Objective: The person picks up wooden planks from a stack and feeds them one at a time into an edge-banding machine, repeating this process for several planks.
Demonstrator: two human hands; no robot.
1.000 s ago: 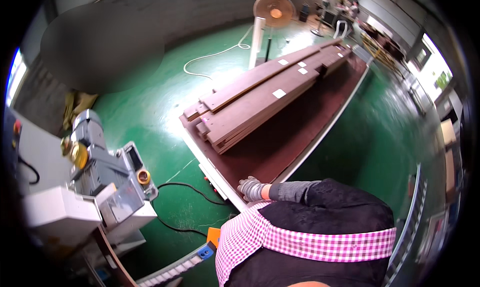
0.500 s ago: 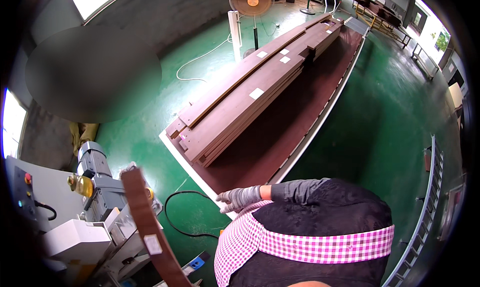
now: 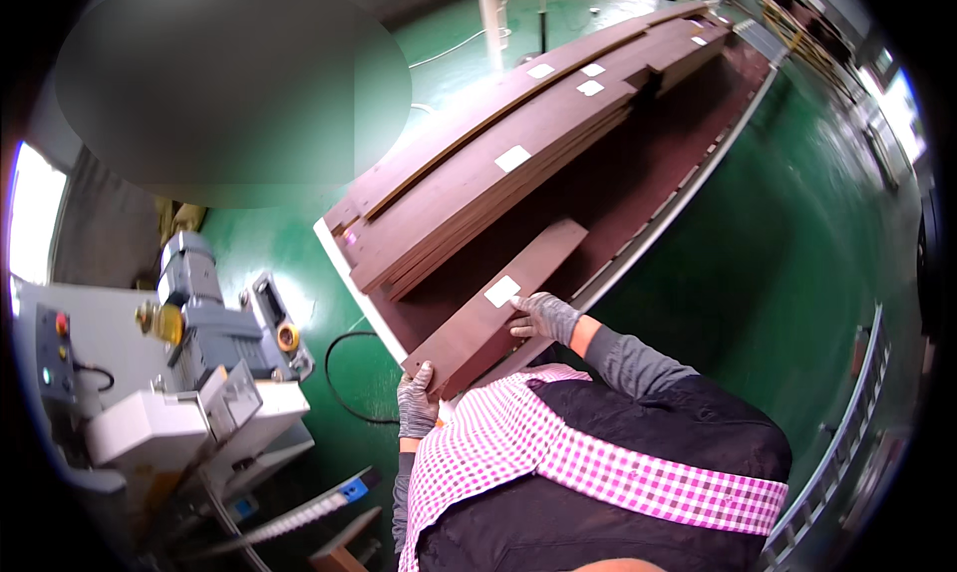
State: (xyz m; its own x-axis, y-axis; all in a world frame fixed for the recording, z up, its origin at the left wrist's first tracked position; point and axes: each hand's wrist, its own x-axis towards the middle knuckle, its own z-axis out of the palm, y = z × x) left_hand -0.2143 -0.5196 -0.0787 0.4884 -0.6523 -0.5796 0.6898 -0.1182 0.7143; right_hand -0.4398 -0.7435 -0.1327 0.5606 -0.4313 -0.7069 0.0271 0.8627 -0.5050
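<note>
A short brown wooden board [image 3: 461, 335] with a white label [image 3: 501, 292] on its face lies tilted over the near end of a long, white-edged table [image 3: 342, 258]. At the board's near end my left hand [image 3: 418, 402], in a grey striped glove, is closed with the thumb on top. My right hand [image 3: 549, 319], gloved alike, grips the board's right edge beside the label, its thumb on the face. The fingers under the board are partly hidden. To the left of it, a stack of long brown boards [image 3: 459, 188] rests on the table, several with white labels.
At left stands a machine with a grey motor [image 3: 217, 333] and a control panel [image 3: 58, 351]. A black cable [image 3: 332, 387] loops over the green floor near the table's corner. A ladder-like metal rail [image 3: 832, 447] stands at right; a white post [image 3: 491, 18] rises behind the stack.
The short board has come from beside the machine at lower left to over the table's near end. My left hand has come into view on it, and my right hand now holds it too.
</note>
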